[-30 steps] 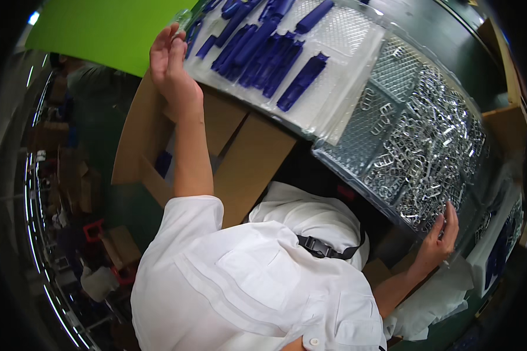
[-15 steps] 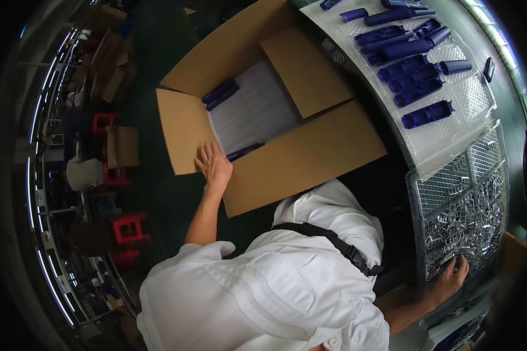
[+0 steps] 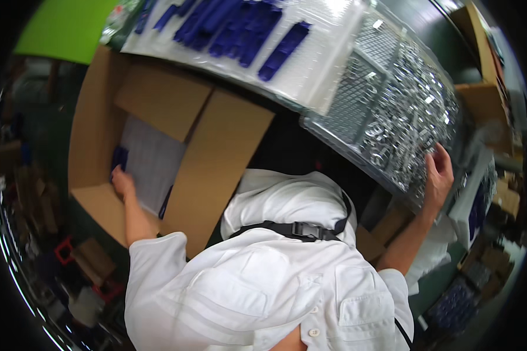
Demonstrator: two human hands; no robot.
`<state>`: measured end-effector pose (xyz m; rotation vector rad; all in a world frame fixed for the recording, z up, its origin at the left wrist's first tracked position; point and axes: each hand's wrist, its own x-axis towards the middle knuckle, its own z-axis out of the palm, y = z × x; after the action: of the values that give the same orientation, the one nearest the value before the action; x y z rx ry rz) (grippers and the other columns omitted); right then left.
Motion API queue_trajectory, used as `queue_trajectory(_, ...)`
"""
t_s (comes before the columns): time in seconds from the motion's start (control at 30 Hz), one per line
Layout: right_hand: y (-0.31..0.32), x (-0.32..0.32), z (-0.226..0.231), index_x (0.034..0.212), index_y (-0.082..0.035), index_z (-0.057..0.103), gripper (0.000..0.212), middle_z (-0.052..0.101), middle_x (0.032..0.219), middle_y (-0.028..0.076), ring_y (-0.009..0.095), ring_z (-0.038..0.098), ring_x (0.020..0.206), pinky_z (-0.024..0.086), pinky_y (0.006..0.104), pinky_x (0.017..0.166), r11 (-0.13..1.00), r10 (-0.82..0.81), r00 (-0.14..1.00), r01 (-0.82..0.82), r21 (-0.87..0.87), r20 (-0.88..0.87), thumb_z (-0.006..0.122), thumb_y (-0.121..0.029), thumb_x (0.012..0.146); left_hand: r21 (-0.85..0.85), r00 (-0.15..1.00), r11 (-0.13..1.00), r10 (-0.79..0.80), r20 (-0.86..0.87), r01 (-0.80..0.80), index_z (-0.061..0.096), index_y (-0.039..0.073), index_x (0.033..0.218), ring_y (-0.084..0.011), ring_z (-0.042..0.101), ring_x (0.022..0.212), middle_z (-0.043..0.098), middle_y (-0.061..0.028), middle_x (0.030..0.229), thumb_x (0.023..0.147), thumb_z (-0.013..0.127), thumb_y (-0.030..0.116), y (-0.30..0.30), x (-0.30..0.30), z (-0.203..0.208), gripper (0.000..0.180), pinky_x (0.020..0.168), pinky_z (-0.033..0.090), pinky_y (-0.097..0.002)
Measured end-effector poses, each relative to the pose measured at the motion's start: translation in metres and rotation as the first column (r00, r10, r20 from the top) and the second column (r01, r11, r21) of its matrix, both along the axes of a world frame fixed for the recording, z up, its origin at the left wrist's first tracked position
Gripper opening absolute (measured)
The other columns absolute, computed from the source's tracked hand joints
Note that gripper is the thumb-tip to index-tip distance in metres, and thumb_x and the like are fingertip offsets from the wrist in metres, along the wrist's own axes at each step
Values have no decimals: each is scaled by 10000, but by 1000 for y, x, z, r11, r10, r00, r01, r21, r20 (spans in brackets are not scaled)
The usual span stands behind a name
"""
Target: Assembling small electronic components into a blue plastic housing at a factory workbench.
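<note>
Inside the open cardboard box (image 3: 216,146), my left hand (image 3: 123,182) is at the left wall. Its fingers are curled at the near end of a dark blue plastic housing (image 3: 120,157); motion blur softens the grip. Another dark housing (image 3: 166,203) lies along the box's near side, on the white sheet (image 3: 152,152) lining the bottom. My right hand (image 3: 439,178) is over the right part of a clear tray (image 3: 328,131) heaped with small shiny metal clips (image 3: 401,105). Its thumb and fingers stand apart, and I see nothing between them.
Several blue housings (image 3: 284,51) lie in rows on white textured plastic (image 3: 322,58) on the table beyond the box. Cardboard (image 3: 480,96) stands at the far right. A red stool (image 3: 64,250) is on the floor at left; a green surface (image 3: 61,29) shows at upper left.
The view has swung to the right. My left hand has gone from the box flap down inside to the blue housing. My right hand's fingers have spread over the metal clips.
</note>
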<state>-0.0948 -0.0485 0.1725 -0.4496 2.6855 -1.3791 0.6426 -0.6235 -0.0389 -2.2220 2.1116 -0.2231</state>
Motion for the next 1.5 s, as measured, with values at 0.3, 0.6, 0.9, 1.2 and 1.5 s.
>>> queue_trajectory(0.3,-3,36,28,1139,-25,738,189,724,950,7,75,664,828,503,222,731,967,-75,968,129,-220,238,718,-101,968,126,984,986,-123,126,108,607,108,1341,-393,570,1239,560,-138,1400,975,655,228,-24,-22,10,388,1019,475,-506)
queue_trajectory(0.6,6,37,16,1054,-32,720,114,720,959,35,147,705,865,536,289,737,955,-86,988,118,-271,128,717,-92,957,-240,447,969,-188,-874,-62,545,-3,1358,-304,678,1100,711,-166,1210,1071,546,287,14,-79,61,408,920,541,-415)
queue_trajectory(0.9,-2,47,32,916,-105,748,92,646,966,43,260,629,924,547,390,777,747,413,737,62,662,-536,777,-105,830,282,-420,668,685,-595,689,439,41,1516,-121,616,745,662,-101,1142,1102,390,312,207,-348,227,497,540,521,-247)
queue_trajectory(1.2,20,34,61,1238,-84,719,286,655,875,35,134,645,754,508,343,660,953,240,937,-178,245,-252,649,-34,965,112,120,-88,939,-322,990,510,-22,1424,-192,668,600,691,-183,891,1108,318,418,284,-486,244,575,551,563,-303)
queue_trajectory(1.5,-5,92,102,1345,82,590,425,680,918,122,155,634,783,504,281,718,782,265,953,-122,-611,149,587,-24,934,87,162,-139,736,-658,986,530,19,1412,-188,635,724,674,-185,985,1097,387,412,318,-520,247,524,641,528,-297)
